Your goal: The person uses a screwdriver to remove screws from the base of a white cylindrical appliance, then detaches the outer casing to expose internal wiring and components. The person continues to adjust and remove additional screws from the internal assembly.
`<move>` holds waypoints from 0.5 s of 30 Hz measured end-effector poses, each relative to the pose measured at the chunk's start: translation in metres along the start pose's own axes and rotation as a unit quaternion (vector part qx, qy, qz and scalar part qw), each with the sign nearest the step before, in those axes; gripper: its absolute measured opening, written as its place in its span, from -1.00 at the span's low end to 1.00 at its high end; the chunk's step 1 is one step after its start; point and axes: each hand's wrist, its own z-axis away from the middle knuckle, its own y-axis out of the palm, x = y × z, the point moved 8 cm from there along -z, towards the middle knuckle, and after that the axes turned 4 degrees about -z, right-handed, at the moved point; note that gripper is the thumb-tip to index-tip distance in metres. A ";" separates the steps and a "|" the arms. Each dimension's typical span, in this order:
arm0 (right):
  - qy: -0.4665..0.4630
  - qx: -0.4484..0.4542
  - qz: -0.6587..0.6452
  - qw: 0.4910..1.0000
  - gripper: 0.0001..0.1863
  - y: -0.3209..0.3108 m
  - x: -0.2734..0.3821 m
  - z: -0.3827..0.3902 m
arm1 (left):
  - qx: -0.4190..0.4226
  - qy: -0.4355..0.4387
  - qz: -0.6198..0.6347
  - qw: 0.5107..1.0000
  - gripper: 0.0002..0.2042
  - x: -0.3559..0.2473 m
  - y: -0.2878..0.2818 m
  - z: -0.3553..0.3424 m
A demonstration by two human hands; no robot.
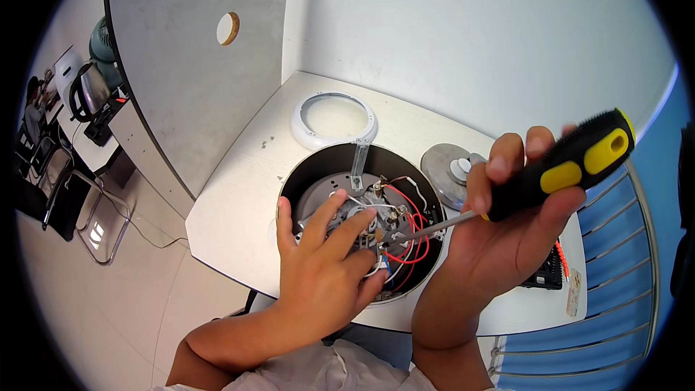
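My right hand (507,235) grips a screwdriver (554,170) by its thick black and yellow handle. The steel shaft slants down to the left, its tip among wiring inside a round, open, dark metal housing (438,206) that looks like a rice cooker body. Fingers spread, my left hand (318,275) reaches over the housing's near left rim and rests on the parts inside. Red wires (421,224) and white wires loop around metal terminals near the screwdriver tip. A metal strip (359,163) stands at the far inner wall. My left fingers partly hide the mechanism.
Behind the housing lies a white plastic ring (298,127). A round grey metal disc (436,163) with a white knob sits to its right. A black case (548,275) and an orange-red tool (562,259) lie beyond my right wrist. A grey partition (188,80) borders the table's left.
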 end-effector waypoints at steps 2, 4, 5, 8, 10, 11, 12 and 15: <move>0.010 0.019 0.034 0.999 -0.40 0.000 -0.004 -0.002 | 0.001 -0.001 -0.002 1.000 -0.85 0.000 0.000 0.000; 0.025 0.035 0.051 0.998 -0.40 -0.001 -0.004 -0.003 | 0.003 -0.002 -0.005 1.000 -0.85 0.000 -0.001 0.001; 0.027 0.036 0.064 0.997 -0.42 -0.002 -0.003 -0.004 | 0.004 -0.002 -0.005 1.000 -0.85 0.000 0.000 0.001; 0.023 0.034 0.032 0.999 -0.43 -0.004 -0.002 -0.003 | 0.003 -0.001 -0.004 1.000 -0.85 -0.001 0.000 0.000; 0.008 0.043 -0.019 0.999 -0.43 -0.002 -0.002 -0.003 | 0.002 -0.001 -0.002 1.000 -0.85 -0.001 0.000 0.000; -0.004 0.054 -0.049 0.997 -0.42 0.001 -0.003 -0.003 | 0.001 -0.002 -0.003 1.000 -0.84 -0.001 0.000 0.000; -0.016 0.065 -0.079 0.995 -0.42 0.002 -0.003 -0.003 | 0.000 -0.002 -0.003 1.000 -0.84 -0.001 0.000 0.000; -0.023 0.106 0.008 0.994 -0.39 0.002 -0.002 0.000 | -0.004 -0.003 0.000 1.000 -0.84 0.000 0.000 0.001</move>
